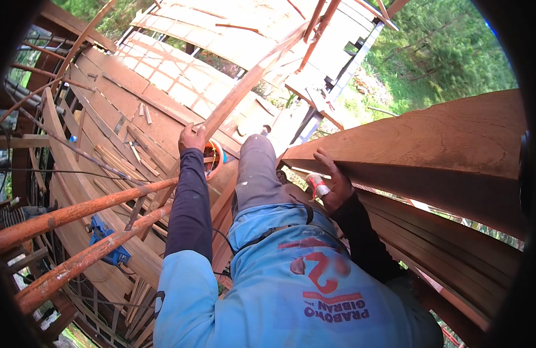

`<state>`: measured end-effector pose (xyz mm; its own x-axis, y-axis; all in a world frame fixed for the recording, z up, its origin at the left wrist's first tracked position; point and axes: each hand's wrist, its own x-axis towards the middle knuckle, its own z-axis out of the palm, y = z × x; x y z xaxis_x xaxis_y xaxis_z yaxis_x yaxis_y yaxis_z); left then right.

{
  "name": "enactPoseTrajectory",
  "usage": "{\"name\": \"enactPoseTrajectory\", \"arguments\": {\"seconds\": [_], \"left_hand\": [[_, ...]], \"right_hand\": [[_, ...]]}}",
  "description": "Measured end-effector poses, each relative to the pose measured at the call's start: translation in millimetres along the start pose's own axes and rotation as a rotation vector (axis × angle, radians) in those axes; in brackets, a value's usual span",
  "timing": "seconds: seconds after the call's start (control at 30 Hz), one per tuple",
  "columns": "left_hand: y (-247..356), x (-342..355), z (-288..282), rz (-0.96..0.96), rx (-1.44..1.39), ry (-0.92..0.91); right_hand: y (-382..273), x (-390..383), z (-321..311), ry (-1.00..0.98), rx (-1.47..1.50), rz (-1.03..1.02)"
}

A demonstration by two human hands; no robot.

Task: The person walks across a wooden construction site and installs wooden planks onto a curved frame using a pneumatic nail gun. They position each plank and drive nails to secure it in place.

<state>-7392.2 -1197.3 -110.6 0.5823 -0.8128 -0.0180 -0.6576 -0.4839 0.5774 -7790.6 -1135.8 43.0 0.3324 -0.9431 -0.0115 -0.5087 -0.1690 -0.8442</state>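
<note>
My left hand [191, 138] is closed around a long, slanting wooden post [245, 81]. Just right of that hand and lower down sits an orange bucket [218, 159] with tools inside. My right hand [337, 185] lies against a thick wooden beam [407, 139], fingers stretched along it. A white-and-red item [318, 185] is at its thumb side; I cannot tell whether it is wrapping or something held. My bent leg [255, 168] in grey trousers is between my hands, above the high platform.
Orange steel pipes [82, 214] cross the left, over a blue power tool [108, 240] and loose timber strips [117, 165]. A plank deck [105, 104] spreads ahead, with pale panels [175, 69] beyond and greenery below at the right. Stacked boards [430, 255] run along my right.
</note>
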Motion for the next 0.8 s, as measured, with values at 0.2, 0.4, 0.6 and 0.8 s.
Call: {"name": "enactPoseTrajectory", "arguments": {"seconds": [0.2, 0.4, 0.6, 0.8], "left_hand": [[-34.0, 21.0, 59.6, -0.22, 0.267, -0.199], [-51.2, 44.9, 61.5, -0.295, 0.32, -0.263], [-51.9, 40.3, 62.0, -0.283, 0.388, -0.282], [-48.2, 45.0, 58.4, -0.312, 0.341, -0.331]], "right_hand": [[-5.0, 55.9, 44.3, -0.079, 0.444, 0.332], [4.4, 169.6, 86.4, -0.002, 0.478, 0.393], [45.8, 225.3, 118.1, 0.111, 0.674, 0.643], [84.1, 243.1, 137.8, 0.208, 0.65, 0.749]]}}
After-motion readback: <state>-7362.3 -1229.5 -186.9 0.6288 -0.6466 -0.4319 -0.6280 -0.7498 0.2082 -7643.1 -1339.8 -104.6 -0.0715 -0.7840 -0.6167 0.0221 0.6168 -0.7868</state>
